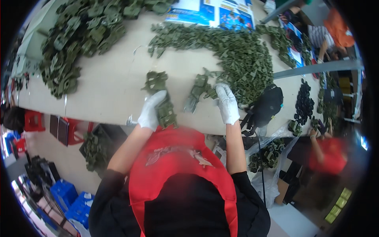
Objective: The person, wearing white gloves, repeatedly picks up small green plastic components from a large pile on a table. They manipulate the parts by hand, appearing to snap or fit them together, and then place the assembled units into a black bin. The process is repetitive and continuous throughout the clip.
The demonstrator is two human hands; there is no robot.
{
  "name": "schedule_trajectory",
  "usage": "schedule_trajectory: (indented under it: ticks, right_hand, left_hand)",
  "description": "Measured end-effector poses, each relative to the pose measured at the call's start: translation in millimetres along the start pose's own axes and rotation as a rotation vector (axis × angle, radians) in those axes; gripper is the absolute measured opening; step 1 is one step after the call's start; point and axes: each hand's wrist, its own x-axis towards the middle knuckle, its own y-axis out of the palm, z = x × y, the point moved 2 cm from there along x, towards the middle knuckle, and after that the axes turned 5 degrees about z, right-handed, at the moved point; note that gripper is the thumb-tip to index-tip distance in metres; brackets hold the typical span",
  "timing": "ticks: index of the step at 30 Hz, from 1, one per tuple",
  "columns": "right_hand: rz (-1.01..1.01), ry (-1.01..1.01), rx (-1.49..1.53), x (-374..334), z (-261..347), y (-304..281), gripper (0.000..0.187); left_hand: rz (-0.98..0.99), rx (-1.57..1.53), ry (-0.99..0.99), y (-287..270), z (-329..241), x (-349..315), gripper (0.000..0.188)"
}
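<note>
My left hand (152,110), in a white glove, is closed on a long olive-green moulded plastic part (167,115) at the table's near edge. Against its far end sits another green piece (156,81); I cannot tell whether the two are joined. My right hand (226,102), gloved too, pinches a small olive-green plastic piece (211,93) beside the pile's near left edge. Between my hands a further green part (195,91) lies on the table, tilted toward me. The big heap of small green pieces (246,65) spreads just beyond my right hand.
Larger green parts (89,33) are heaped at the far left. A black bag (266,104) rests at the table edge on my right, near black parts (304,100). A metal bar (316,68) crosses at right. People in orange (339,29) and red (327,156) are nearby.
</note>
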Motion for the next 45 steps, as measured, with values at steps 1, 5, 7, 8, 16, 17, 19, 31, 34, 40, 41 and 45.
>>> schedule_trajectory:
  ticks: [1,5,7,8,16,17,19,31,34,40,41,45]
  right_hand:
    - [0.054,0.014,-0.057,-7.4,-0.1,4.9,0.016]
    - [0.269,0.11,-0.163,-46.9,13.2,40.8,0.014]
    - [0.386,0.197,-0.33,-59.3,12.6,48.3,0.018]
    - [0.402,0.158,-0.467,-60.9,5.2,50.4,0.02]
    - [0.381,0.095,-1.065,-81.2,5.6,72.7,0.028]
    - [0.405,0.108,-1.054,-86.4,4.4,76.7,0.028]
    - [0.317,0.077,-1.126,-89.8,-6.4,79.3,0.025]
    - [0.209,-0.371,-1.145,-105.0,-49.5,89.5,0.012]
    - [0.215,-0.402,-1.179,-104.0,-52.6,90.6,0.011]
    - [0.136,-0.051,-0.95,-92.7,-43.2,89.7,0.015]
    - [0.166,-0.076,-0.918,-88.8,-44.6,88.8,0.016]
    - [0.435,0.266,-0.514,-35.8,-32.3,66.2,0.034]
  left_hand:
    - [0.025,0.042,-0.062,-2.4,-0.4,-3.6,0.022]
    - [-0.01,0.065,-0.008,3.1,1.8,-8.2,0.023]
    - [-0.038,0.115,0.033,0.1,5.9,-8.0,0.025]
    - [-0.035,0.122,0.038,-1.5,8.3,-10.5,0.027]
    - [-0.041,0.228,0.052,-7.3,26.4,-24.2,0.04]
    - [-0.037,0.244,0.062,-5.1,26.5,-26.3,0.039]
    - [-0.029,0.277,0.085,-0.9,27.4,-31.3,0.037]
    - [0.067,0.237,0.083,-19.6,40.3,-47.0,0.028]
    - [0.083,0.401,0.059,-13.3,37.1,-48.3,0.024]
    - [0.039,0.216,0.123,-24.5,38.6,-41.3,0.023]
    - [0.061,0.193,0.136,-25.1,36.5,-36.8,0.023]
    - [0.063,0.03,0.063,-22.8,15.9,-18.1,0.022]
